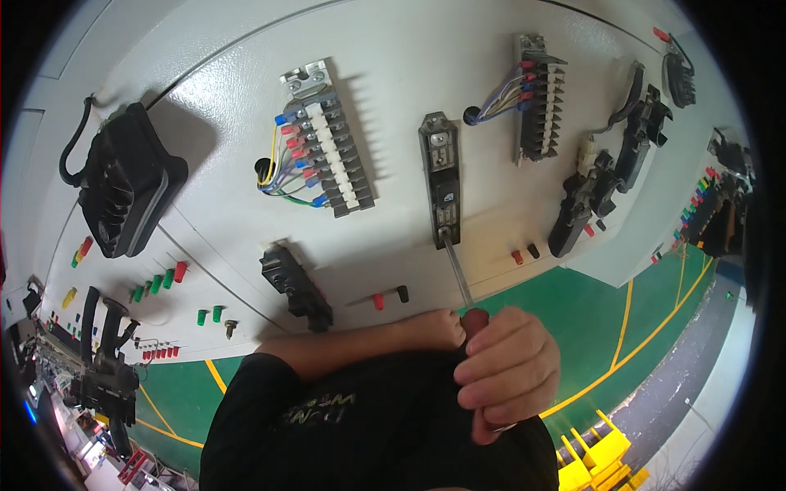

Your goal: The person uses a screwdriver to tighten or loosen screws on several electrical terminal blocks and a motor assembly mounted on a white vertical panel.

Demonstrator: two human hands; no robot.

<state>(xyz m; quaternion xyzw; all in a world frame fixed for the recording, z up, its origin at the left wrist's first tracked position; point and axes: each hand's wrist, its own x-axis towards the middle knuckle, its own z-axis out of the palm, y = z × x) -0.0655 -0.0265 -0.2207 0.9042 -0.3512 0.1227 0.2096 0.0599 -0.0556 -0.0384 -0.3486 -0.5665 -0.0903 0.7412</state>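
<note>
Light-grey metal panel spreads across the upper part of the head view, and green floor with yellow lines is seen beyond its edge, to the right of the fingers. In this same view, the right hand has its fingers closed around the reddish-brown handle of a screwdriver. Its metal shaft rises from these fingers, a little tilted to the left, and its tip meets the lower end of a narrow black terminal holder, which is fixed on the panel above both hands. The left hand is folded just beside the top of the handle; I cannot tell if its fingers grip the shaft. Further up and left from the fingers is a terminal strip with coloured wires; nearer, to their left, are a red binding post and a black binding post.
</note>
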